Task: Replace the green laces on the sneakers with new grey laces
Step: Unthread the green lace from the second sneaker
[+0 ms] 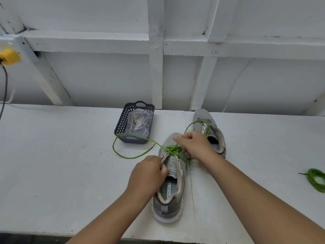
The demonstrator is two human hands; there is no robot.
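A grey sneaker (169, 196) lies on the white table, heel toward me. A green lace (123, 138) is still threaded through its lower eyelets and loops out to the left and over to the right. My left hand (149, 173) grips the shoe's left eyelet flap. My right hand (195, 145) pinches the green lace above the tongue. The second grey sneaker (211, 127) lies behind my right hand, with no lace visible in it. A dark basket (123, 120) holds a clear bag of grey laces (139, 123).
A coiled green lace (316, 178) lies at the table's right edge. A yellow object (8, 57) with a black cord hangs on the wall at far left. White framed wall panels stand behind the table.
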